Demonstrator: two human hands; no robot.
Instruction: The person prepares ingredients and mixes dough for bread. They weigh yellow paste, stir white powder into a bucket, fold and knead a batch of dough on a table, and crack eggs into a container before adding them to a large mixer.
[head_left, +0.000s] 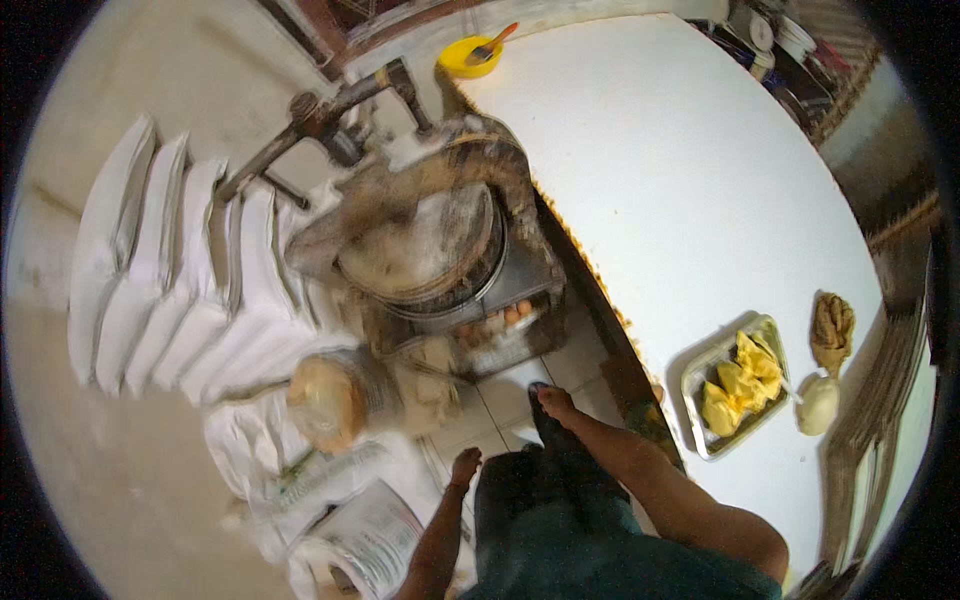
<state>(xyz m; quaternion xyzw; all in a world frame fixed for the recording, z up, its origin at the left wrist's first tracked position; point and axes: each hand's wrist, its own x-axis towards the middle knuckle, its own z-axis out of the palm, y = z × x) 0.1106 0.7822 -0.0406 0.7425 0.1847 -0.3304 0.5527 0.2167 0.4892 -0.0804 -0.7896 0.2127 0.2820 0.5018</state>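
White tabletop (670,190), pale sacks (155,240), tiled floor (506,403) below left hand (467,467) and right hand (556,402), each grip's state unclear

This is looking like a bakery: a mixer (405,210) is standing at eleven o'clock, white sacks (150,240) are lying stacked at nine, a brush (483,53) is resting at twelve.

A dark teal-green top (620,565) covers the person's torso, above a near-black lower garment (505,510). The left hand (467,466), right hand (556,403) and slim forearms (650,462) are bare.
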